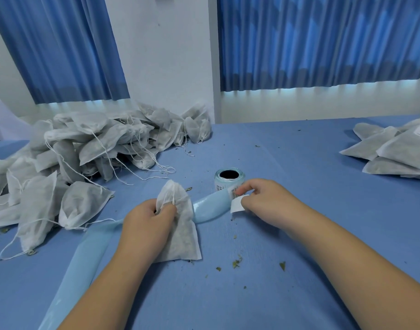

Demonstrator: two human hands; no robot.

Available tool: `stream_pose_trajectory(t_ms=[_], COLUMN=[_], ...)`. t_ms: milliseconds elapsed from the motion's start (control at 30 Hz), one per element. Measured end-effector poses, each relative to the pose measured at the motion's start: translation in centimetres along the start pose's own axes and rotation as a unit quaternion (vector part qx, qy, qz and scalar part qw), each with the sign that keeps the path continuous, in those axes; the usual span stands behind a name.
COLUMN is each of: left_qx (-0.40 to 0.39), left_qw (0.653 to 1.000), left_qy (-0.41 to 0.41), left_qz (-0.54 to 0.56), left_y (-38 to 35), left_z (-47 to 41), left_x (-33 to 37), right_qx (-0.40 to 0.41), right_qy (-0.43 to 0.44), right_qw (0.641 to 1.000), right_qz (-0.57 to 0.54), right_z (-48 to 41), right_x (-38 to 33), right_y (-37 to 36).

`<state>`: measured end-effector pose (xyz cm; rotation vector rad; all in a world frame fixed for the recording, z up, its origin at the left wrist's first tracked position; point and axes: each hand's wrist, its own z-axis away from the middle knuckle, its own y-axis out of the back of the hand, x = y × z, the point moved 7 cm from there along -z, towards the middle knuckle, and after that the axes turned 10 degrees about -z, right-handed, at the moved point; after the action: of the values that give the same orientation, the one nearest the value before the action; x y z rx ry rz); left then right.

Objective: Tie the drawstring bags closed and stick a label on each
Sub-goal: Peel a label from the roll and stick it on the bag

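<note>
Left hand (147,222): fingers curled round the gathered neck of one drawstring bag (182,236). The bag's body lies flat on the table (299,246), at 5 o'clock from the grip.

Right hand (263,201): thumb and fingertips pinch a white label (237,206), at 3 o'clock from the bag and apart from it. The label roll (229,179) stands upright just beyond, at 11 o'clock of this hand. The blue backing strip (211,208) runs from the roll under the bag toward 7 o'clock.

A pile of bags (85,148) lies at 10 o'clock, and labelled bags (394,148) at 2 o'clock. The surface is blue, with green flecks (236,263). Blue curtains (323,39) and a white wall (161,55) stand behind.
</note>
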<state>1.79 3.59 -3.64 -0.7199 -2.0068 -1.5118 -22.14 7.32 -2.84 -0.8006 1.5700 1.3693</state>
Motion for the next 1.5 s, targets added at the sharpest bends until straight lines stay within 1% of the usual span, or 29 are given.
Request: stream_pose_trajectory(t_ms=[133,200,267,367,467,567,633,700,767,833,933,1033,1167,1267,1333,1400,1500], left_qx=[-0.001,-0.008,-0.016,-0.030,-0.063,-0.125,-0.181,-0.222,-0.249,-0.287,-0.334,-0.365,-0.413,-0.418,-0.422,-0.431,-0.453], left_qw=[1.000,0.998,0.994,0.985,0.980,0.973,0.962,0.952,0.946,0.935,0.918,0.901,0.874,0.872,0.869,0.863,0.852], left_qy=[-0.007,-0.022,-0.046,-0.088,-0.134,-0.161,-0.168,-0.173,-0.174,-0.161,-0.141,-0.123,-0.121,-0.113,-0.114,-0.109,-0.096], left_qz=[0.024,0.057,0.097,0.144,0.134,0.107,0.114,0.123,0.112,0.132,0.164,0.198,0.227,0.229,0.232,0.239,0.244], left_y=[0.1,0.1,0.2,0.2,-0.7,-2.3,-3.5,-4.6,-5.7,-7.0,-8.7,-9.9,-10.2,-10.3,-10.4,-10.4,-10.4], left_z=[0.1,0.3,0.6,1.2,1.5,1.5,1.6,1.6,1.2,0.7,0.5,0.7,1.2,1.2,1.5,1.9,2.0], left_x=[0.1,0.4,1.1,2.9,5.6,8.6,10.5,12.3,13.5,14.1,14.2,13.6,13.1,12.8,12.9,13.0,12.8], right_qx=[0.007,-0.005,-0.049,-0.146,-0.230,-0.275,-0.281,-0.252,-0.199,-0.139,-0.049,0.003,0.056,0.087,0.108,0.115,0.125], right_qy=[0.003,0.019,0.038,0.072,0.110,0.146,0.163,0.173,0.174,0.168,0.157,0.144,0.142,0.170,0.204,0.237,0.278], right_qw=[1.000,0.997,0.984,0.941,0.887,0.845,0.834,0.837,0.845,0.857,0.882,0.901,0.928,0.941,0.952,0.954,0.947], right_qz=[-0.022,-0.077,-0.168,-0.296,-0.386,-0.435,-0.446,-0.454,-0.465,-0.467,-0.441,-0.410,-0.341,-0.280,-0.202,-0.141,-0.099], right_z=[0.4,0.9,1.6,2.9,4.2,5.2,5.4,5.0,4.1,3.2,2.2,1.5,1.1,1.4,1.8,2.2,3.0], right_x=[-0.4,-1.2,-2.2,-4.1,-5.8,-7.1,-7.4,-7.2,-6.7,-5.9,-4.5,-3.4,-3.0,-3.2,-3.5,-3.8,-3.7], right_y=[1.4,1.8,1.7,1.1,0.9,1.4,1.9,2.6,3.4,4.4,6.1,6.8,6.8,6.7,6.5,6.3,6.6])
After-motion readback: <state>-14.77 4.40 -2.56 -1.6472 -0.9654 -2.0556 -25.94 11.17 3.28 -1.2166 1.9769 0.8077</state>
